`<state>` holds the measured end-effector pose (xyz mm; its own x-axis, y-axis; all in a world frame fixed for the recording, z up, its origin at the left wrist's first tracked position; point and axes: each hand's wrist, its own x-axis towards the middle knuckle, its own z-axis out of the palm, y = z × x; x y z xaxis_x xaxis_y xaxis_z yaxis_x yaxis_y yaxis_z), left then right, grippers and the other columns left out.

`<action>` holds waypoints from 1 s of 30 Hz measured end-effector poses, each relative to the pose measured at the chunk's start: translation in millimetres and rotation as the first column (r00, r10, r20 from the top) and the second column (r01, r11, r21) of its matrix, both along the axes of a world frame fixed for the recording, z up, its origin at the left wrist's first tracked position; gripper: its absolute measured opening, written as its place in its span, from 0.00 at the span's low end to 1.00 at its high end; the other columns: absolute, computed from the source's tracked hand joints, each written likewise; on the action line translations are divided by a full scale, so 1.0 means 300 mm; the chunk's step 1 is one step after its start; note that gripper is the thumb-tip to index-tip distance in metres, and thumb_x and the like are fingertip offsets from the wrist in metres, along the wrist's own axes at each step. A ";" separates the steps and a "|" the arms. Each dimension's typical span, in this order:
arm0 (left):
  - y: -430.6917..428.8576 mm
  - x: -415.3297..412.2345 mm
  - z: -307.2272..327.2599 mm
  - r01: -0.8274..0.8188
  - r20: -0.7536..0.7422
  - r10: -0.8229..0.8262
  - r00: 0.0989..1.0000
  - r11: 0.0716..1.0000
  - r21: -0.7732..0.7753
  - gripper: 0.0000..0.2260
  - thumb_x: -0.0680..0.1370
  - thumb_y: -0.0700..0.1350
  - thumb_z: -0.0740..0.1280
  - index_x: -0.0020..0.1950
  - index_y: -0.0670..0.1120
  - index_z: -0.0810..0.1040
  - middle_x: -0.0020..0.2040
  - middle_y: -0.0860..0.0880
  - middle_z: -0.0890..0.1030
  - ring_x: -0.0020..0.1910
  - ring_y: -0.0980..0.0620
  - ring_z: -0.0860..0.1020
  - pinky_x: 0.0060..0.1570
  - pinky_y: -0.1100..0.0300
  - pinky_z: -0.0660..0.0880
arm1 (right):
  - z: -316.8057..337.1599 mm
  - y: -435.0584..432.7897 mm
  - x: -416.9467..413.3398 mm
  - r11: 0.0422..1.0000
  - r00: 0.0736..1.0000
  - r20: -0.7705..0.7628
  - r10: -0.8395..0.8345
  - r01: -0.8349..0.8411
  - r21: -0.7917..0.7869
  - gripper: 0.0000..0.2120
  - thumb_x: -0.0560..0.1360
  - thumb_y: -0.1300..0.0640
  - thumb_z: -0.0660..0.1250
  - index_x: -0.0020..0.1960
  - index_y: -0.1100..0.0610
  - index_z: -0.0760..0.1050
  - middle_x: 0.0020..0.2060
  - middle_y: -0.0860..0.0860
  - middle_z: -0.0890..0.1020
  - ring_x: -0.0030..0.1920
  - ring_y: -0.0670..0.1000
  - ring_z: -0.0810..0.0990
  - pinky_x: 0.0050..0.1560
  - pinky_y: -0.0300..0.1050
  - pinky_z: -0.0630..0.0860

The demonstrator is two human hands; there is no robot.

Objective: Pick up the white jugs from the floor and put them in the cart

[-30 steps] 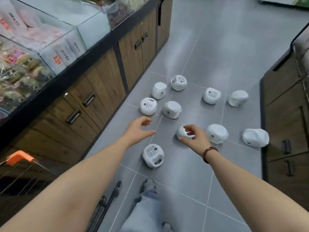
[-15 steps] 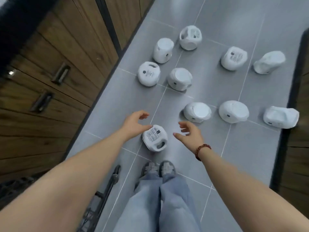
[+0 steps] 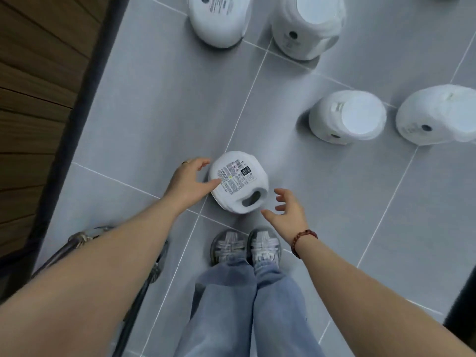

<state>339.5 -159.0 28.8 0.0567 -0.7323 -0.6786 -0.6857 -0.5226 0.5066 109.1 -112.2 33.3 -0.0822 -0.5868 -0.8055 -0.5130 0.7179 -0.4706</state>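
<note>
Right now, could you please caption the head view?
Left hand touches the nearest white jug; right hand open beside it.

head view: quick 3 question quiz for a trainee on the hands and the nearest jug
1. True or false: the right hand holds the nearest white jug by its grip.
2. What faces the camera on that jug? A) a printed label B) a red cap C) a blank side
3. Which hand touches the jug?

Key: 1 false, the right hand hovers open beside the grip, apart from it. 2 A. 3 the left hand, its thumb on the printed label.
</note>
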 end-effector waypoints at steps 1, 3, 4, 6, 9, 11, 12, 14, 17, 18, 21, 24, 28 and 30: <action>0.000 -0.005 -0.062 -0.006 0.001 0.006 1.000 1.000 0.012 0.27 0.69 0.48 0.76 0.66 0.45 0.74 0.65 0.45 0.76 0.63 0.49 0.74 0.60 0.61 0.67 | -0.061 0.005 0.010 1.000 1.000 -0.008 -0.005 0.005 0.013 0.29 0.71 0.56 0.71 0.69 0.55 0.65 0.62 0.53 0.72 0.52 0.50 0.74 0.50 0.42 0.70; -0.001 -0.020 -0.177 -0.013 -0.010 0.013 1.000 0.999 0.035 0.29 0.69 0.48 0.76 0.68 0.46 0.73 0.66 0.45 0.74 0.65 0.48 0.72 0.60 0.62 0.66 | -0.184 0.013 0.026 0.999 0.999 -0.038 -0.024 0.025 0.027 0.33 0.70 0.57 0.72 0.71 0.56 0.61 0.64 0.55 0.70 0.54 0.52 0.75 0.50 0.43 0.71; -0.003 -0.028 -0.232 -0.016 -0.016 0.017 1.000 0.999 0.048 0.30 0.69 0.49 0.76 0.69 0.47 0.72 0.67 0.45 0.73 0.65 0.48 0.71 0.59 0.63 0.64 | -0.243 0.017 0.032 0.999 0.998 -0.062 -0.032 0.035 0.040 0.36 0.70 0.58 0.72 0.73 0.56 0.59 0.66 0.56 0.68 0.57 0.55 0.75 0.53 0.45 0.72; -0.006 -0.043 -0.330 -0.026 -0.018 0.027 0.999 0.998 0.065 0.31 0.69 0.50 0.76 0.70 0.48 0.70 0.67 0.46 0.72 0.66 0.48 0.70 0.58 0.64 0.63 | -0.341 0.025 0.043 0.996 0.995 -0.088 -0.049 0.055 0.075 0.41 0.69 0.59 0.73 0.75 0.57 0.53 0.70 0.58 0.64 0.64 0.58 0.72 0.59 0.46 0.70; -0.007 -0.062 -0.442 -0.050 -0.032 0.052 0.998 0.997 0.065 0.32 0.69 0.51 0.76 0.71 0.49 0.69 0.67 0.46 0.71 0.64 0.50 0.70 0.57 0.63 0.63 | -0.452 0.036 0.052 0.992 0.994 -0.067 -0.086 0.092 0.089 0.41 0.70 0.61 0.72 0.75 0.58 0.52 0.70 0.57 0.63 0.66 0.58 0.70 0.57 0.44 0.69; -0.011 -0.069 -0.499 -0.062 -0.048 0.065 0.997 0.996 0.065 0.34 0.68 0.51 0.77 0.71 0.51 0.68 0.66 0.46 0.70 0.62 0.51 0.70 0.58 0.63 0.64 | -0.512 0.045 0.058 0.993 0.993 -0.052 -0.108 0.110 0.052 0.37 0.68 0.63 0.71 0.72 0.58 0.58 0.65 0.57 0.69 0.63 0.58 0.73 0.54 0.43 0.70; -0.014 -0.067 -0.525 -0.072 -0.063 0.077 0.995 0.995 0.073 0.36 0.67 0.53 0.78 0.71 0.52 0.68 0.67 0.46 0.70 0.62 0.51 0.70 0.60 0.62 0.66 | -0.541 0.052 0.062 0.993 0.992 -0.040 -0.117 0.118 0.024 0.35 0.67 0.64 0.71 0.69 0.57 0.60 0.61 0.56 0.72 0.60 0.57 0.74 0.53 0.43 0.71; -0.023 -0.054 -0.567 -0.101 -0.098 0.113 0.989 0.987 0.122 0.43 0.60 0.59 0.79 0.72 0.56 0.66 0.68 0.49 0.70 0.64 0.52 0.72 0.66 0.56 0.68 | -0.589 0.064 0.069 0.990 0.990 -0.011 -0.141 0.141 -0.002 0.33 0.67 0.64 0.70 0.69 0.54 0.62 0.55 0.53 0.75 0.54 0.53 0.75 0.50 0.42 0.71; -0.030 -0.030 -0.607 -0.181 -0.225 0.241 0.944 0.949 0.257 0.48 0.53 0.62 0.81 0.70 0.59 0.67 0.63 0.55 0.78 0.59 0.54 0.78 0.60 0.52 0.76 | -0.636 0.077 0.083 0.970 0.970 0.005 -0.244 0.244 0.002 0.31 0.72 0.64 0.64 0.72 0.49 0.58 0.50 0.51 0.77 0.48 0.52 0.75 0.48 0.42 0.70; -0.027 -0.029 -0.615 -0.200 -0.268 0.280 0.922 0.936 0.289 0.46 0.55 0.58 0.82 0.70 0.58 0.67 0.60 0.55 0.80 0.56 0.55 0.80 0.53 0.56 0.79 | -0.645 0.081 0.087 0.961 0.961 0.003 -0.276 0.276 -0.001 0.30 0.74 0.63 0.62 0.72 0.47 0.58 0.47 0.50 0.77 0.46 0.53 0.75 0.47 0.42 0.71; -0.018 -0.048 -0.615 -0.273 -0.330 0.372 0.868 0.911 0.307 0.35 0.65 0.46 0.79 0.68 0.55 0.68 0.56 0.53 0.81 0.47 0.58 0.82 0.34 0.66 0.77 | -0.656 0.080 0.093 0.950 0.951 0.005 -0.309 0.309 -0.041 0.27 0.75 0.63 0.60 0.71 0.46 0.60 0.42 0.47 0.75 0.45 0.53 0.75 0.46 0.43 0.71; 0.002 -0.066 -0.579 -0.357 -0.370 0.459 0.808 0.880 0.313 0.33 0.66 0.44 0.78 0.68 0.53 0.69 0.56 0.52 0.81 0.48 0.56 0.82 0.36 0.64 0.78 | -0.627 0.068 0.077 0.955 0.955 -0.003 -0.296 0.295 -0.041 0.28 0.74 0.65 0.58 0.70 0.44 0.61 0.40 0.44 0.74 0.44 0.52 0.75 0.48 0.47 0.76; 0.001 -0.077 -0.480 -0.424 -0.403 0.507 0.762 0.861 0.280 0.33 0.64 0.45 0.79 0.66 0.54 0.69 0.56 0.53 0.81 0.53 0.52 0.81 0.45 0.57 0.80 | -0.535 0.012 0.047 0.972 0.973 -0.001 -0.229 0.229 -0.043 0.32 0.70 0.68 0.55 0.68 0.41 0.62 0.38 0.45 0.74 0.46 0.58 0.78 0.46 0.62 0.80; -0.018 -0.082 -0.396 -0.459 -0.421 0.525 0.739 0.851 0.256 0.35 0.62 0.47 0.79 0.65 0.54 0.68 0.57 0.53 0.80 0.53 0.52 0.81 0.48 0.54 0.80 | -0.450 -0.033 0.035 0.978 0.982 0.008 -0.190 0.190 -0.080 0.32 0.70 0.68 0.55 0.66 0.40 0.63 0.38 0.48 0.75 0.47 0.60 0.79 0.45 0.62 0.80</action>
